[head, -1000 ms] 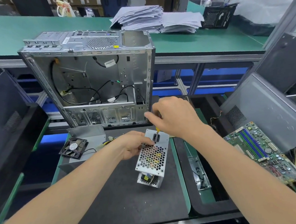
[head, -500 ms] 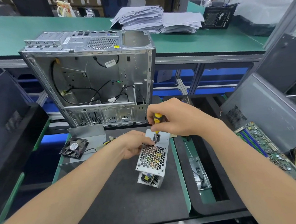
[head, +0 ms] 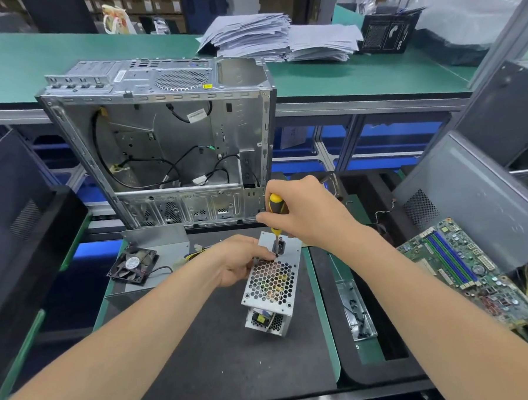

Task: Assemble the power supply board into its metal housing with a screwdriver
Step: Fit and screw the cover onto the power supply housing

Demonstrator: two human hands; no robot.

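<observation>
Left grip (head: 237,260) housing (head: 271,283), right grip (head: 311,214) screwdriver (head: 277,204); chassis (head: 171,91) behind.

electronics assembly workshop: green benches (head: 342,76), open computer chassis (head: 161,138), motherboard (head: 462,269).

No text fully legible.

Black cardboard box (head: 388,35) on far green bench (head: 65,57): white print at its lower edge, seemingly upside down, roughly "OSO". Uncertain.

Round white label (head: 132,262) on hub of black cooling fan (head: 145,256): print too small.

White tag (head: 197,115) on black cable inside open silver computer case (head: 243,121): blurred.

Small yellow sticker (head: 208,86) on the case's top panel: unreadable.
</observation>
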